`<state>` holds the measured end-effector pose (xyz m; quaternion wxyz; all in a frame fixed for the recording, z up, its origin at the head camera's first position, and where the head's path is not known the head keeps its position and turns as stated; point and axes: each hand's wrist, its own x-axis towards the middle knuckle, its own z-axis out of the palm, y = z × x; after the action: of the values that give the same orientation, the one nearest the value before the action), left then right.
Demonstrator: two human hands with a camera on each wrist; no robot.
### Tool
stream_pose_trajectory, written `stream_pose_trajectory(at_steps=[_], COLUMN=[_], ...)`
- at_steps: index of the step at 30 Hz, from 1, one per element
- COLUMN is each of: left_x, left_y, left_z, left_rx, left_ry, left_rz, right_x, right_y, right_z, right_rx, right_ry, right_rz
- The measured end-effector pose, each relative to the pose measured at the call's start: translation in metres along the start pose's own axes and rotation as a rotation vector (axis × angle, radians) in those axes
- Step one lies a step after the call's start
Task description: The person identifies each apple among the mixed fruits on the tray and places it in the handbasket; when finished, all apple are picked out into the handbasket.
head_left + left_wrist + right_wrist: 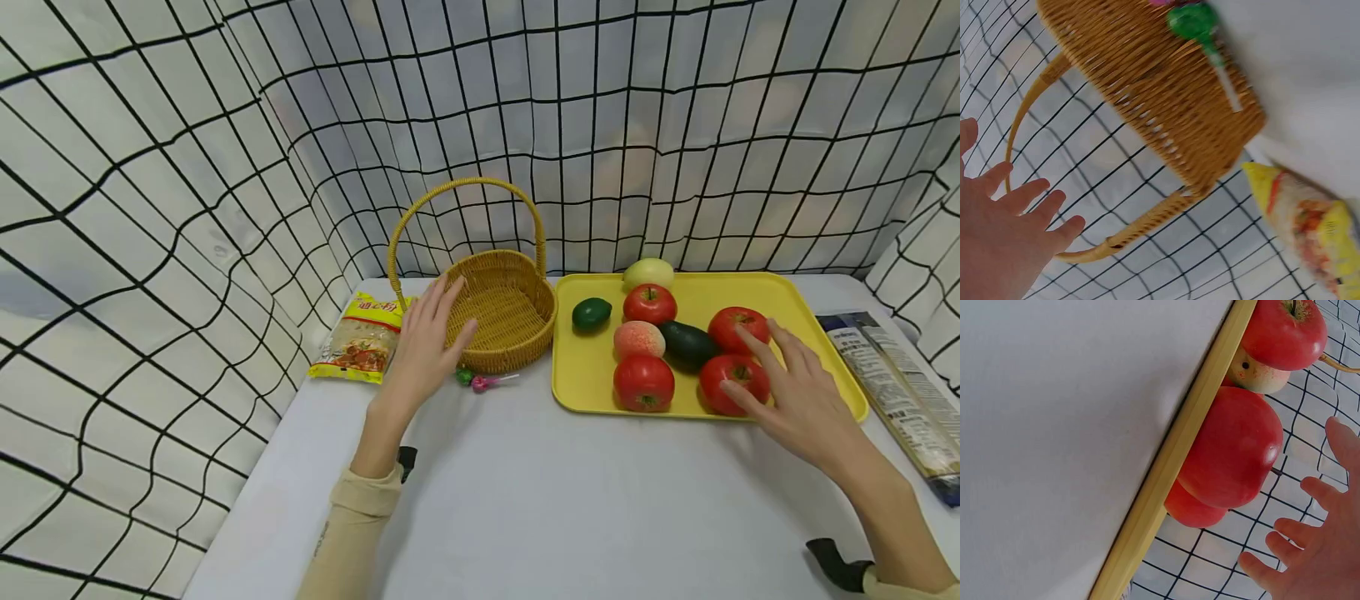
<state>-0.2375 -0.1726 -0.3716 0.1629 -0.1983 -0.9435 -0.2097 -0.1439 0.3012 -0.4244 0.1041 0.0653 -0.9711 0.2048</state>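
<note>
Right hand (806, 400), fingers spread and holding nothing, hovers over near red apple (734, 382) at front of yellow tray (585, 392); left hand (427, 346), open, steadies wicker basket (501, 310) on counter (562, 500): best closing the grip evenly round the apple's widest part.

I noted a golden-tan wicker basket (504, 308), a yellow tray (795, 292) holding red apples (643, 382), a green lime (591, 314), and a white, black-gridded backdrop (187, 167).
</note>
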Motion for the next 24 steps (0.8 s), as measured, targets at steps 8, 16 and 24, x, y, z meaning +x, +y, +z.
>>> stream_pose_trajectory(at_steps=[8,16,24], left_x=[0.043,0.048,0.053], left_y=[0.004,-0.024,-0.05], left_z=[-0.041,-0.045,-0.021], left_rx=[-0.168,-0.381,-0.434], left_ry=[0.247,0.411,0.284], left_rz=[0.038,-0.125,-0.244], right_x=[-0.005,-0.006,0.003], right_y=[0.004,0.003,0.001], right_z=[0.005,0.009,0.008], right_rx=[0.034,0.04,0.031], right_ry=[-0.037,-0.083,-0.09], right_rz=[0.046,0.064,0.056])
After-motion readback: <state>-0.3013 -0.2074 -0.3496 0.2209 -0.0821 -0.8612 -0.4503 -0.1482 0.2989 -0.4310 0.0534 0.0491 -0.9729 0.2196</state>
